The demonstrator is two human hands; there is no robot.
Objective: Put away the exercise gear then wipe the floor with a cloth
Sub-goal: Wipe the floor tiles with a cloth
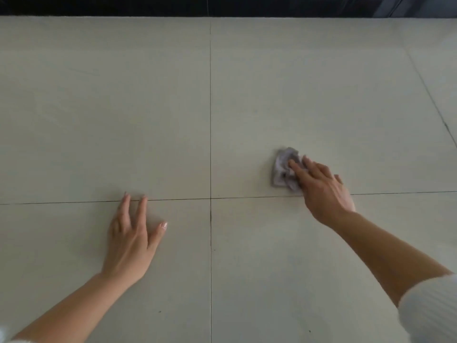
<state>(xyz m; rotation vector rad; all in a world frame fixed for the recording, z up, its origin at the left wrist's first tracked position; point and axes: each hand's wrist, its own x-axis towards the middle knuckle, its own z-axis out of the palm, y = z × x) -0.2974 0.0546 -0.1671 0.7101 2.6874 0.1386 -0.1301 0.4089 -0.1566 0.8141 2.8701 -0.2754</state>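
Your right hand (321, 186) lies palm-down on a small crumpled grey-lilac cloth (284, 169), fingers stretched flat across its near right part and pressing it to the floor rather than curling round it. The cloth sits bunched on the pale beige tiled floor (148, 95), in the far right tile of the 4 that meet at the dark grout cross (210, 198), just beyond the horizontal grout line and well right of the vertical one. Your left hand (133, 243) holds nothing: it is spread open and flat on the floor, fingertips (143, 198) reaching the horizontal grout line, thumb splayed out to the right. The 2 hands are well apart, 1 on each side of the vertical joint. A white ribbed sleeve (430, 310) covers your right upper arm at the lower right edge. A dark band (173, 6) runs along the far edge of the floor; what it is cannot be told.
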